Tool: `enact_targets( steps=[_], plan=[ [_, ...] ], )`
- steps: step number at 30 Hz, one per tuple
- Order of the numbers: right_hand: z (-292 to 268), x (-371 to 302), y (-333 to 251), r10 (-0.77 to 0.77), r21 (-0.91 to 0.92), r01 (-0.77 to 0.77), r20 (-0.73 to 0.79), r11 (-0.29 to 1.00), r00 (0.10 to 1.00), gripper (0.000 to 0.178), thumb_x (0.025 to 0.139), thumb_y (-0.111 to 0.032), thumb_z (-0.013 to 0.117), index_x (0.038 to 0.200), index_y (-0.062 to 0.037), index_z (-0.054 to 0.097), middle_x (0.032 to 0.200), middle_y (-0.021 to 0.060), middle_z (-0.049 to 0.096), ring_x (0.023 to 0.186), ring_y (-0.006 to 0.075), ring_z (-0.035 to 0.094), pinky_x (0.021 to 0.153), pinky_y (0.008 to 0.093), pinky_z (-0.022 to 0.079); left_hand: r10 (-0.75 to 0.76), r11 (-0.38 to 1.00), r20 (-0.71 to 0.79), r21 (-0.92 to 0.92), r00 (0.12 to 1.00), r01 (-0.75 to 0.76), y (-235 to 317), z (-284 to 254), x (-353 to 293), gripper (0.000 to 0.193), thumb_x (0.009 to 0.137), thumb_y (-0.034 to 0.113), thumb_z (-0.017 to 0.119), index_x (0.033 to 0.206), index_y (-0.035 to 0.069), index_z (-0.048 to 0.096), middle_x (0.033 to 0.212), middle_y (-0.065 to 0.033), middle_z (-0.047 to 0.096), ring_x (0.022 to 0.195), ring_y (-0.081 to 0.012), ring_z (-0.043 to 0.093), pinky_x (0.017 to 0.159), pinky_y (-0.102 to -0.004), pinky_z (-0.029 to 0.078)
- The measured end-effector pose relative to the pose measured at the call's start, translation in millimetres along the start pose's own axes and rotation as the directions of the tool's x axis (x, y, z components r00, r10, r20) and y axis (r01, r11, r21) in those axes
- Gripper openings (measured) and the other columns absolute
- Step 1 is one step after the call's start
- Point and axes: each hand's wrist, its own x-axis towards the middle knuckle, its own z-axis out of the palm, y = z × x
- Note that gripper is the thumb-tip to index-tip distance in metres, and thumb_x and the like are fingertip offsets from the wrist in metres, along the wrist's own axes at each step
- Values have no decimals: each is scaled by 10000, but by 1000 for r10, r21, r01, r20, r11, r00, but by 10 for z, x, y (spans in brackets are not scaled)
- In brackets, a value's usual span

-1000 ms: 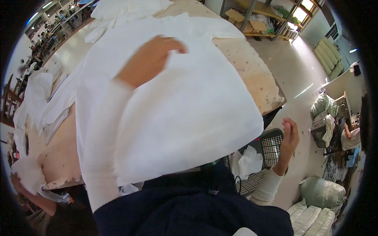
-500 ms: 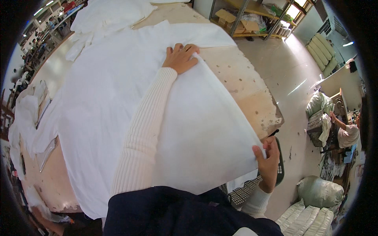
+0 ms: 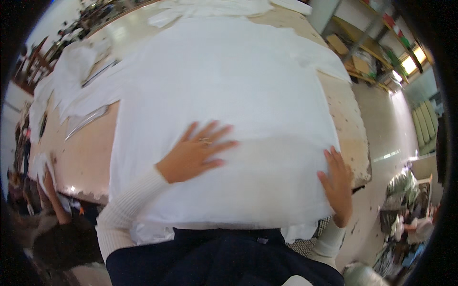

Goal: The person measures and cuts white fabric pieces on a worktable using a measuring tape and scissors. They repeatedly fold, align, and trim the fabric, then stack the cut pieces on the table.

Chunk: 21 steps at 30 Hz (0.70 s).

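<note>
A white T-shirt (image 3: 229, 86) lies spread on the worn wooden table (image 3: 344, 112), its lower edge toward my body and a short sleeve out at the far right. My left hand (image 3: 193, 155) is over the lower middle of the shirt, fingers spread, a ring on one of them; nothing is in it. At the shirt's right side edge my right hand (image 3: 336, 183) rests with fingers stretched out, thumb apart, holding nothing. Slight motion blur lies over the cloth and hands.
More white garments (image 3: 205, 8) lie at the table's far end. On the left are other white cloth (image 3: 71, 76) and a clear plastic bag (image 3: 86, 121). A co-worker's hand (image 3: 48, 178) is at the left edge. Shelves (image 3: 362, 43) stand far right.
My left hand has come back from the far right edge to the shirt's lower middle. My right hand has let go of the hem corner, and the cloth lies flatter. The view has turned rightward-down.
</note>
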Motion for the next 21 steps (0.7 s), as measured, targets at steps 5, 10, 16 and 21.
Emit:
enact_targets(
  steps=[5,10,16,21],
  plan=[
    [-117,160,-61,-16,21,14,87,1000,996,538,873,-328,539,1372,-195,388,1451,47,334,1345,254,291,1064,565,161,-726,686,-116,-67,677,724,-206,-153,-1568,478,927,286,442,1385,164,373,1477,-82,280,1356,-358,228,1104,-469,153],
    [-627,580,-471,-151,-245,218,266,945,952,378,858,-244,563,1210,-109,532,1258,77,505,1158,262,476,1008,523,278,-863,445,-401,-321,306,836,143,-78,-2438,334,872,168,566,1195,82,567,1283,-162,478,1175,-324,423,998,-428,302],
    [-123,1901,-2520,-870,185,871,-116,455,479,120,840,-50,513,931,5,569,928,143,553,822,324,548,736,380,446,-801,418,-565,-294,197,860,359,104,-2463,317,867,144,561,1179,91,584,1255,-111,507,1178,-276,417,1011,-415,268],
    [816,2509,-3860,-877,170,941,-344,294,336,210,902,-231,471,1037,-112,580,1101,45,568,1049,256,508,911,421,378,-796,477,-476,-111,374,872,304,204,-2203,321,872,156,551,1190,151,596,1309,-28,505,1283,-239,364,1079,-435,154]
  ],
)
